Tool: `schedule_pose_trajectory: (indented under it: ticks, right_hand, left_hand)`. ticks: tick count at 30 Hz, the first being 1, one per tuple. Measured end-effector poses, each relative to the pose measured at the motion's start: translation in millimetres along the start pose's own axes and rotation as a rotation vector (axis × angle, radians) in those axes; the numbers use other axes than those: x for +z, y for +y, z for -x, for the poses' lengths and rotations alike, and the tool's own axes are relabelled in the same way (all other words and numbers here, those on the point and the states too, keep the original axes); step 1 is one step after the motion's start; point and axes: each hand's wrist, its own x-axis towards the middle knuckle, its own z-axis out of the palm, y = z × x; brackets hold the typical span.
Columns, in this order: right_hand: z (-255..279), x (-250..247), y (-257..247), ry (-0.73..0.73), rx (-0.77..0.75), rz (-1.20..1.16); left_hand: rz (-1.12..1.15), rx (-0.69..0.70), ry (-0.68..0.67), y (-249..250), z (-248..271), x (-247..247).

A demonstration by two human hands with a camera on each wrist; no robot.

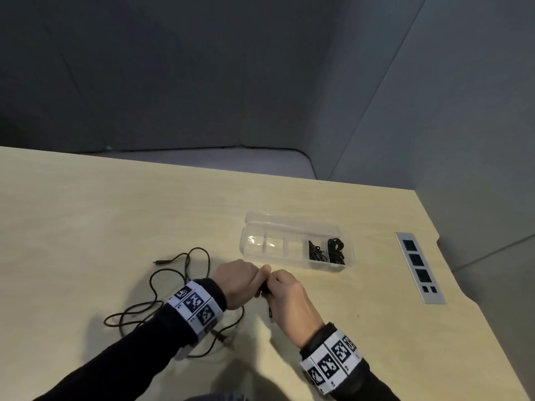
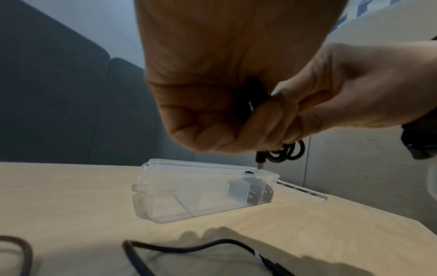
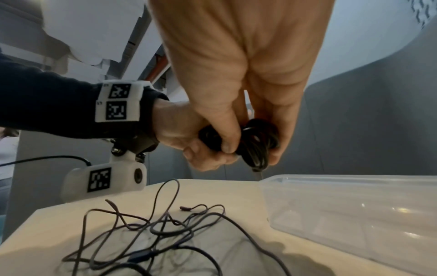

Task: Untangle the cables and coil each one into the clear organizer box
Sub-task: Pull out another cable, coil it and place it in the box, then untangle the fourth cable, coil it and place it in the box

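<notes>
Both my hands meet above the table just in front of the clear organizer box (image 1: pixel 272 244). My left hand (image 1: pixel 246 280) and right hand (image 1: pixel 285 293) together grip a small coil of black cable (image 3: pixel 255 142), with fingers curled round it. Loops and a plug of the coil (image 2: pixel 286 151) hang below the fingers. The box lies open, and coiled black cables (image 1: pixel 327 251) fill its two rightmost compartments; the other compartments look bare. A loose tangle of thin dark cables (image 1: pixel 173 285) sprawls on the table under and left of my left wrist, also seen as the tangle (image 3: pixel 153 227).
The light wooden table (image 1: pixel 86 227) ends at the right in an angled edge. A silver socket strip (image 1: pixel 419 267) is set into it right of the box. Grey padded panels and a seat stand behind the table.
</notes>
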Motion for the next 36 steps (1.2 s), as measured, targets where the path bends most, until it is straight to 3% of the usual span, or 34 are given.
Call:
schedule_pose_trajectory:
  ticks: [3,6,11,15,18,22,25,31,36]
  right_hand:
    - [-8.2,3.1,5.0,-0.067,0.015,0.031]
    - [-21.8,-15.7,13.4,-0.004,0.129,0.095]
    - [-63.3,-42.6,67.3,0.145,0.542,0.004]
    - [-83.3,-38.5,87.9,0.204,0.690,-0.206]
    - [-89.8,-28.5,95.6,0.190,0.736,-0.190]
    - [-89.4,-16.1,102.2,0.126,0.769,0.003]
    - [-93.2,-10.7,99.3,0.098,0.756,0.183]
    - [-99.1,2.9,80.8,-0.021,0.818,0.530]
    - [-111.6,-0.1,80.4,-0.151,0.806,0.622]
  left_hand:
    - [0.128,-0.005,0.007,-12.3,0.5,5.3]
    - [0.226,-0.060,0.120,-36.8,6.4,6.6]
    - [0.058,-0.217,0.301,-89.0,28.6,6.4]
    - [0.032,-0.307,0.465,-121.9,50.3,14.0]
    - [0.063,-0.436,0.544,-143.3,63.3,17.4]
    - [0.089,-0.602,0.416,-167.5,77.5,22.7]
    - [0.197,-0.668,0.426,-179.7,83.8,29.1]
    - [0.331,-0.680,0.419,-187.7,80.0,32.5]
    - [0.326,-0.676,0.420,-183.1,79.6,30.6]
